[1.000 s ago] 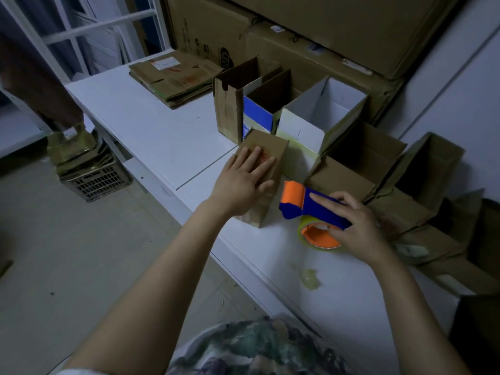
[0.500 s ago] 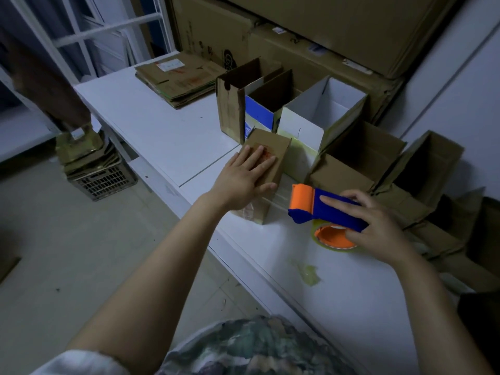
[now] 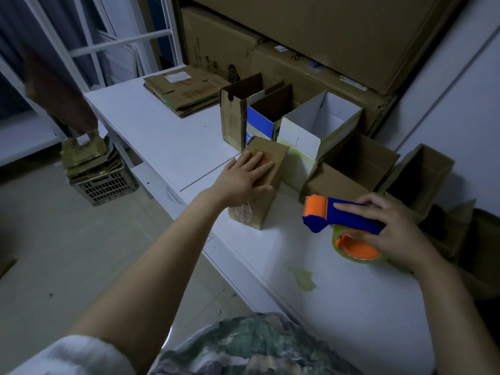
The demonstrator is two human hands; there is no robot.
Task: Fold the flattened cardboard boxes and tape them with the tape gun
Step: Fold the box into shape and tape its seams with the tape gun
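Note:
A small brown cardboard box (image 3: 273, 190) stands on the white table (image 3: 167, 142) with its taped side facing up. My left hand (image 3: 244, 178) lies flat on top of it, fingers straight, thumb down its near side. To the right, my right hand (image 3: 389, 234) grips the blue and orange tape gun (image 3: 332, 215), which hovers just above the table with its orange roller pointing at the box. A thin strip of clear tape seems to run from the box toward the gun. A stack of flattened boxes (image 3: 186, 89) lies at the table's far end.
Several folded open boxes stand behind the small one: a tall brown one (image 3: 232, 117), a white one (image 3: 319, 125), brown ones (image 3: 349, 169) to the right. Large cartons (image 3: 297, 36) line the wall. A scrap of tape (image 3: 303, 277) lies on the table. A crate (image 3: 105, 182) of cardboard sits on the floor.
My right hand has drawn the tape gun to the right, away from the box. My left hand has stayed flat on the box top.

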